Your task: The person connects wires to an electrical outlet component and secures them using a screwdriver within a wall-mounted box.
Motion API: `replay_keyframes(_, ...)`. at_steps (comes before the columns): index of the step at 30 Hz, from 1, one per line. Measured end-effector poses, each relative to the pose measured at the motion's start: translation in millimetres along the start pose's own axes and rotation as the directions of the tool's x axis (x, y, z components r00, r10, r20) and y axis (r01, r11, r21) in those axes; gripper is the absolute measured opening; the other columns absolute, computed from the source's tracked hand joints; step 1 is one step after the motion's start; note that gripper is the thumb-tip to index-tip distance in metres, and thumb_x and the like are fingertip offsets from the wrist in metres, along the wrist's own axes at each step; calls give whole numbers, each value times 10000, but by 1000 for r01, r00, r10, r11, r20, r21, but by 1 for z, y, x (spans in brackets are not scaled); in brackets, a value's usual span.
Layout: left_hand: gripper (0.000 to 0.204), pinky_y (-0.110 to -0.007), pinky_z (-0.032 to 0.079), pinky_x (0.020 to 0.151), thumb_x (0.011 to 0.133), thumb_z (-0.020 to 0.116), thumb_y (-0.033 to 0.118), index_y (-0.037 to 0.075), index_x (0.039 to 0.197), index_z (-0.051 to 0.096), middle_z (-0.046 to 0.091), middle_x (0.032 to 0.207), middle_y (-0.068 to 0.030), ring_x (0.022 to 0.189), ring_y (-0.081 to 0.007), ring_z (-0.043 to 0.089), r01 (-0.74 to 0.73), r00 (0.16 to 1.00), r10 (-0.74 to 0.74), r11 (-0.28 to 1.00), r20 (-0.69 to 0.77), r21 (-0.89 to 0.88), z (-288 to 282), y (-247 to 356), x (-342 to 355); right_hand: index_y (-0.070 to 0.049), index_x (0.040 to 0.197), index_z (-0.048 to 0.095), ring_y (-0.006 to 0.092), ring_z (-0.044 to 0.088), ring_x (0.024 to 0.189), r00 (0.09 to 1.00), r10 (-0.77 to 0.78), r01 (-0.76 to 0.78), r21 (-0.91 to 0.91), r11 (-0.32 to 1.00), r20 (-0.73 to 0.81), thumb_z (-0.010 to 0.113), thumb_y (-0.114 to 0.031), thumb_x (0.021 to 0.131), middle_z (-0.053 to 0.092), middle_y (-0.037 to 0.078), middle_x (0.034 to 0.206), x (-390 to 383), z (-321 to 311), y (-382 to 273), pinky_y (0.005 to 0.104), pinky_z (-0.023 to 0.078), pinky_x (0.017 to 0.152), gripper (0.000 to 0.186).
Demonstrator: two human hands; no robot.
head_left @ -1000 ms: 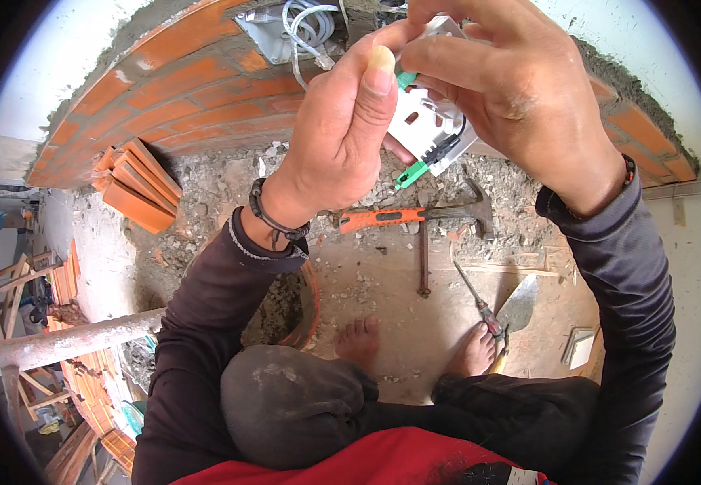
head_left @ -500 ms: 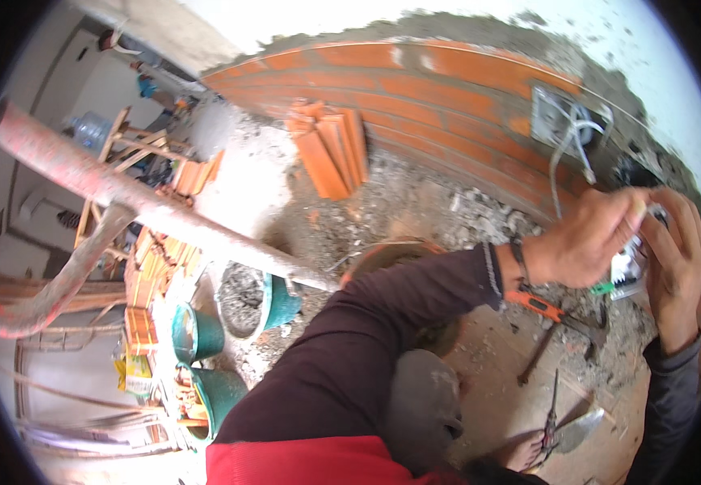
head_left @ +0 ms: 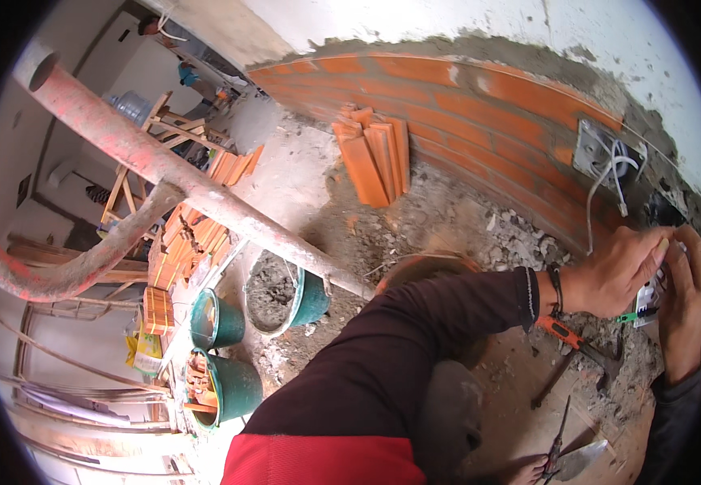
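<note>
My left hand (head_left: 609, 276) and my right hand (head_left: 687, 303) meet at the far right, close to the low brick wall. The fingertips of both are pinched together at the top of a small white and silvery piece (head_left: 649, 295) with a green part (head_left: 635, 317) at its lower edge. My fingers cover much of this piece, so its kind does not show. Just above my hands, a metal wall box (head_left: 593, 147) with loose white cables (head_left: 609, 170) is set in the orange brick wall (head_left: 479, 113). Below my left wrist lies a hammer (head_left: 560, 330) with an orange and black handle.
Near my foot (head_left: 528, 469) lie a thin dark-handled tool (head_left: 556, 453) and a trowel blade (head_left: 583, 459). Rubble (head_left: 520, 238) lines the wall's foot. Stacked bricks (head_left: 373, 158), a bucket of mortar (head_left: 310, 299), other green buckets (head_left: 237, 388) and a slanting pipe (head_left: 205, 202) stand leftward.
The view has turned, so the surroundings sit farther right and lower. Both hands stay together at the white piece, with only slight finger movement.
</note>
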State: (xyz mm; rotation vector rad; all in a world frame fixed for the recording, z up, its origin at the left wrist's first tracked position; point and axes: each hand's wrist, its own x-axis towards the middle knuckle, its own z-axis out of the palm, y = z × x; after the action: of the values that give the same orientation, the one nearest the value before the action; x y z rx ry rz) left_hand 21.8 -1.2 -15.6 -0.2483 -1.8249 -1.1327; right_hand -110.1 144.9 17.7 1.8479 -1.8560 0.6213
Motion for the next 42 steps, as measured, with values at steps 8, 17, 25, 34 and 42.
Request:
replay_keyframes(8,474,-304,520,928,1146,341,308,-44,1401,529,688,1147,-113,1069,-155,643,279,947,-272,960,172,-12,-16,-3,-5,-60,991,723,311,680,954,990,-85,99,118,988,-115,697,96,703,670,87,1140,34,-11,-17,374,558,764,329)
replay_keyframes(17,280,-303,464,665,1113,412,240,17,1032,561,511,826,13,732,-93,489,227,973,-217,956,74,-183,-8,-14,-12,-22,1069,696,389,663,1057,989,-84,91,50,995,-125,681,87,684,664,155,1193,33,-7,-21,433,554,855,401)
replay_keyframes(25,367,-436,475,617,1083,457,174,-130,1281,511,612,754,-263,685,-400,653,40,999,-41,999,-25,-4,-4,5,0,32,1089,656,338,654,1052,984,172,-146,340,929,-47,623,179,802,649,169,1228,15,3,-9,337,522,890,324)
replay_keyframes(34,229,-459,423,575,1074,458,146,-72,1067,528,555,731,-264,677,-461,596,102,991,-106,993,87,53,-5,2,7,45,960,672,302,671,1027,989,-75,75,-6,997,-128,698,113,705,660,152,1139,23,-5,-11,355,540,814,265)
replay_keyframes(42,312,-431,493,633,1079,455,158,-105,1221,543,633,810,-277,739,-427,670,101,995,-101,995,23,-2,-8,14,3,58,1034,674,324,666,1075,986,25,-11,84,996,-164,678,157,748,638,200,1235,12,4,-9,353,551,871,302)
